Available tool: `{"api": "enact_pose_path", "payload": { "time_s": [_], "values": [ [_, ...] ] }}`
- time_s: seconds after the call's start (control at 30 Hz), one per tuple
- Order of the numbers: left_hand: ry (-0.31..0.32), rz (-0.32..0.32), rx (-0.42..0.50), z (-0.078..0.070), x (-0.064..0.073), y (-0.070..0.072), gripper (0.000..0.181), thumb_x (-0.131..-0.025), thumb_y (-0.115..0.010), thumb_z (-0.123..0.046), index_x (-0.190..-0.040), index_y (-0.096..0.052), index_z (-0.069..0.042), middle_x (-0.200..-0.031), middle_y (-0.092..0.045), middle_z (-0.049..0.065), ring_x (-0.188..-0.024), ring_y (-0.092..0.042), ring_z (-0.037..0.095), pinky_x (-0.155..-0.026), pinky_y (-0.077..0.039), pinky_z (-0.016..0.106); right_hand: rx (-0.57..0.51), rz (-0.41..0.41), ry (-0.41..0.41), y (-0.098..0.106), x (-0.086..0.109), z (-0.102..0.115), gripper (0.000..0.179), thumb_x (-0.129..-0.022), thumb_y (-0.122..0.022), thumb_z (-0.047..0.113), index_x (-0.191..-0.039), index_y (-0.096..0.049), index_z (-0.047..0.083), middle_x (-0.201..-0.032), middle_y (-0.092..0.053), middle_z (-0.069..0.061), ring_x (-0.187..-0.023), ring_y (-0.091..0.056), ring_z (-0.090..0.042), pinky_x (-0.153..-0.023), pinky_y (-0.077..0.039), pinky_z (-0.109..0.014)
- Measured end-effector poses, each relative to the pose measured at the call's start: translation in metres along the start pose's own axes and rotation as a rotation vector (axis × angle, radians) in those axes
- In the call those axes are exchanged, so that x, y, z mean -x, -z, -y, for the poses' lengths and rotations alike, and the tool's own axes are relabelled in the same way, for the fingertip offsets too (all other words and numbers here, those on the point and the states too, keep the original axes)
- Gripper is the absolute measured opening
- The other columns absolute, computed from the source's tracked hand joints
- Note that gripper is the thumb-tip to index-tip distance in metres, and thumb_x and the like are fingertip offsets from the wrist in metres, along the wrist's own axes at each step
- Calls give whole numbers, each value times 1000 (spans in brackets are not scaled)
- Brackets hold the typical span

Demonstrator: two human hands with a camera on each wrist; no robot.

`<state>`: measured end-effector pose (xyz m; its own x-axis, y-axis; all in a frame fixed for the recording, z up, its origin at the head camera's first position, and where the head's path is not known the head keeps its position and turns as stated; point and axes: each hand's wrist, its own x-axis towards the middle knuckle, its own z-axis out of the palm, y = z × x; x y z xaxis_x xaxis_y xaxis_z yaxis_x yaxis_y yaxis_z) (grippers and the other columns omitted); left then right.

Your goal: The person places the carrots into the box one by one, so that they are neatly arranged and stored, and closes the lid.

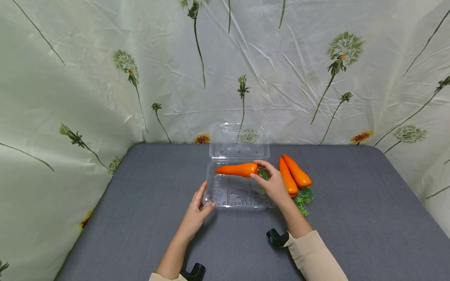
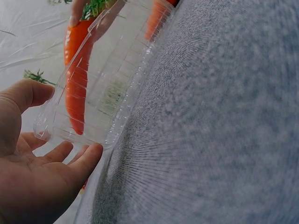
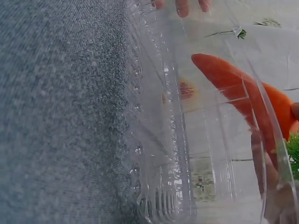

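A clear plastic clamshell container (image 1: 242, 203) sits on the table with its lid (image 1: 239, 142) raised at the back. My right hand (image 1: 275, 185) holds an orange carrot (image 1: 236, 170) by its thick, leafy end, thumb and fingers on either side. That carrot lies crosswise over the rear of the container's base, tip to the left; in the left wrist view the carrot (image 2: 76, 88) shows through the clear wall. At the container's front left corner, my left hand (image 1: 194, 214) touches the side with thumb and relaxed fingers spread. In the right wrist view, my left fingertips (image 3: 182, 8) appear beyond the plastic.
Two more carrots, a nearer carrot (image 1: 288, 179) and a farther carrot (image 1: 297, 171), lie side by side right of the container, their green tops (image 1: 304, 197) toward me. Grey cloth covers the table (image 1: 358, 203). A floral curtain (image 1: 281, 70) hangs behind it.
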<state>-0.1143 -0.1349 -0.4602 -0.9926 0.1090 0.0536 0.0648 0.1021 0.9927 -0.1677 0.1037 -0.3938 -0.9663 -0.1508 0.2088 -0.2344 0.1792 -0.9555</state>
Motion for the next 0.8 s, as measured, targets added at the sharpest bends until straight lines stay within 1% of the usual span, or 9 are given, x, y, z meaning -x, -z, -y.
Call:
{"api": "enact_pose_path", "payload": {
  "time_s": [0.17, 0.3, 0.47, 0.63, 0.67, 0.73, 0.8],
  "values": [
    [7, 3, -6, 0, 0, 0, 70, -84, -60, -5, -143, -23, -15, -143, -22, 14, -120, -36, 33, -89, -37, 36, 40, 27, -8, -2, -4, 0, 39, -83, -64, 5, -119, -51, -2, -116, -53, -19, -105, -46, -30, -94, -31, -46],
    [9, 5, 3, 1, 0, 0, 70, -84, -60, -4, -143, -23, -16, -142, -22, 14, -118, -37, 33, -88, -38, 34, 77, 32, -24, -3, -5, 0, 39, -82, -64, 6, -119, -52, -3, -114, -53, -19, -104, -46, -31, -92, -32, -46],
    [1, 0, 12, 1, 0, 0, 71, -84, -60, -3, -143, -23, -14, -142, -22, 17, -115, -40, 34, -85, -40, 30, 107, 44, -67, -4, -5, 1, 39, -83, -64, 8, -119, -52, -1, -112, -53, -18, -106, -45, -32, -90, -33, -47],
    [10, 5, 15, 1, 0, 1, 71, -84, -60, -3, -143, -23, -15, -142, -21, 14, -117, -38, 32, -87, -38, 31, 112, 67, -112, -4, -7, 1, 40, -84, -63, 8, -121, -50, 0, -115, -51, -18, -108, -43, -32, -92, -31, -47],
    [16, 5, 18, 0, 0, 1, 71, -84, -60, -3, -143, -23, -16, -143, -21, 13, -117, -38, 31, -87, -38, 31, 111, 70, -121, -4, -7, 1, 41, -84, -63, 8, -122, -50, 0, -116, -50, -18, -109, -42, -32, -92, -30, -47],
    [20, 13, 23, -7, 1, 0, 71, -84, -59, -1, -143, -21, -13, -143, -20, 15, -118, -36, 33, -88, -37, 34, 112, 75, -138, -3, -8, 1, 41, -84, -62, 8, -122, -48, -1, -118, -49, -18, -110, -41, -31, -93, -29, -47],
    [26, 18, 20, -15, 4, -1, 70, -85, -57, 1, -143, -20, -9, -143, -19, 17, -118, -35, 35, -89, -36, 35, 127, 72, -145, -2, -11, -9, 42, -84, -63, 10, -123, -48, 1, -119, -49, -15, -112, -40, -30, -94, -28, -47]
  ]
}}
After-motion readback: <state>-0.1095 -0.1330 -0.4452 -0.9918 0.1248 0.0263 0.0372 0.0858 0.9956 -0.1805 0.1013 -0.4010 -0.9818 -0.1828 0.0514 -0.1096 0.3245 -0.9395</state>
